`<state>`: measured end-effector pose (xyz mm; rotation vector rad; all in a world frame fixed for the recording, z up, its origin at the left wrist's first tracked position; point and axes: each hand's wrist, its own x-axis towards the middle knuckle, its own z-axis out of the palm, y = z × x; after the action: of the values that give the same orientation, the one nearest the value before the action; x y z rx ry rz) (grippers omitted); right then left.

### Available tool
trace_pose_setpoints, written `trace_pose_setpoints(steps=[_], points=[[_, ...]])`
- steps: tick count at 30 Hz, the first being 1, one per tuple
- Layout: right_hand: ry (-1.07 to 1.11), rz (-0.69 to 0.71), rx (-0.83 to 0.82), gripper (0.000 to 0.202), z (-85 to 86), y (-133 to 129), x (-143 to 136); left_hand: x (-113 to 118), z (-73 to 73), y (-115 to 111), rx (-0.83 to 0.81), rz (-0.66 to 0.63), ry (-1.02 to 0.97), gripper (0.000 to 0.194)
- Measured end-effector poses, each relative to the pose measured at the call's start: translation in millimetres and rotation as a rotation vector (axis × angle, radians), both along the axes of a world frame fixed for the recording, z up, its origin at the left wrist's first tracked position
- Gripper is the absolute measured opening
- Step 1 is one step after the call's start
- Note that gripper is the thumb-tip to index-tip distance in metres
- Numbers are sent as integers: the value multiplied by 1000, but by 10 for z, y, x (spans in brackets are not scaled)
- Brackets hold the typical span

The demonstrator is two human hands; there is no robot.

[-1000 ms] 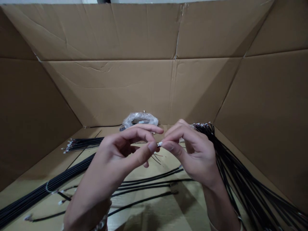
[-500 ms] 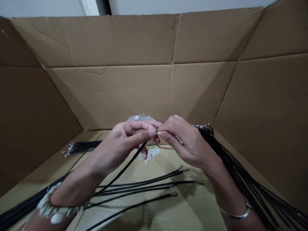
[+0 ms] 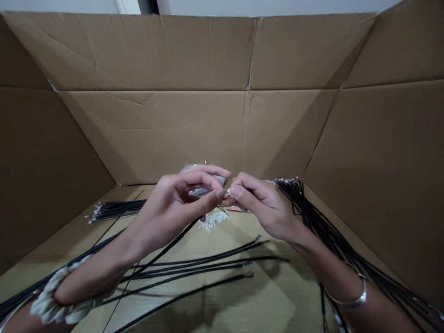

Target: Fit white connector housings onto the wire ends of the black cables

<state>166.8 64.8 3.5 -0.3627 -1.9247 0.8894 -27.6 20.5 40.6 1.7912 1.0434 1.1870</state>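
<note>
From near left to far right, a black cable (image 3: pixel 173 243) is being held on a slant by the left hand (image 3: pixel 180 199), thumb against forefinger, its end being hidden there. Just right of those fingertips, a small white connector (image 3: pixel 228 191) is being pinched by the right hand (image 3: pixel 262 201), the nearer one to it. Both hands are being held raised, wrists angled inward. Farther off, white pieces (image 3: pixel 212 221) are being carried by the worktop (image 3: pixel 277 300).
</note>
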Motion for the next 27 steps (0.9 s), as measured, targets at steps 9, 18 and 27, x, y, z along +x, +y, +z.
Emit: trace_pose_setpoints(steps=[9,18,27], points=[[2,126,-37,29,-86,-63,-15,-41,8,-127,46,-26,112,25],[76,72,-188,31,-250,-186,-68,-31,-96,-263,346,76,342,15],[284,195,-474,34,-402,-144,-231,-19,-121,-258,658,144,668,16]])
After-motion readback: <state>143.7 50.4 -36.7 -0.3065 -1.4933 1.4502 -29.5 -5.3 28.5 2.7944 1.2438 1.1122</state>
